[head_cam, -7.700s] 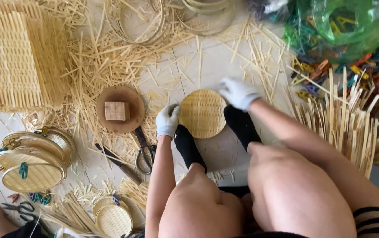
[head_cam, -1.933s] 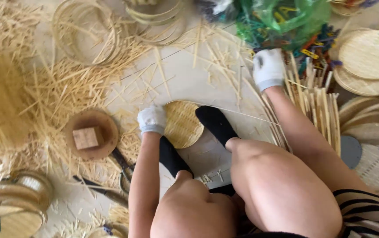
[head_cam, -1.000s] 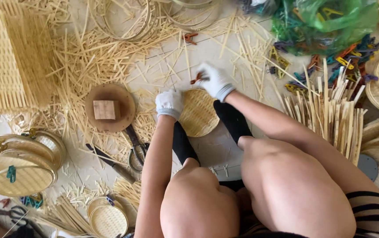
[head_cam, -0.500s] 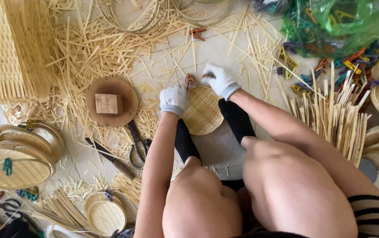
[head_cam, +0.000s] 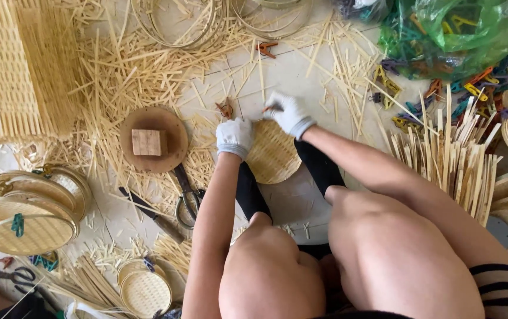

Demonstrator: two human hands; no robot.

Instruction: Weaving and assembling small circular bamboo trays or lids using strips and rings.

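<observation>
Green plastic bag (head_cam: 460,29) of coloured clips at top right. Round woven bamboo mat (head_cam: 273,155) on floor between feet. Left hand (head_cam: 234,137) curled over mat's edge; right hand (head_cam: 290,113) pinching, seemingly, small orange clip (head_cam: 270,108).

You had just one package in view: a green plastic bag (head_cam: 460,29) at the top right corner of the floor, well apart from your hands. It was translucent and crumpled, slumped in soft folds with a shiny skin, and it ran off past the top edge of the view. Through its wall you could make out coloured clips inside, yellow and green among them. More coloured clips (head_cam: 443,88) lay spilled on the floor just below its lower edge, touching it. You had no labels, signs or screens anywhere in the view.
</observation>
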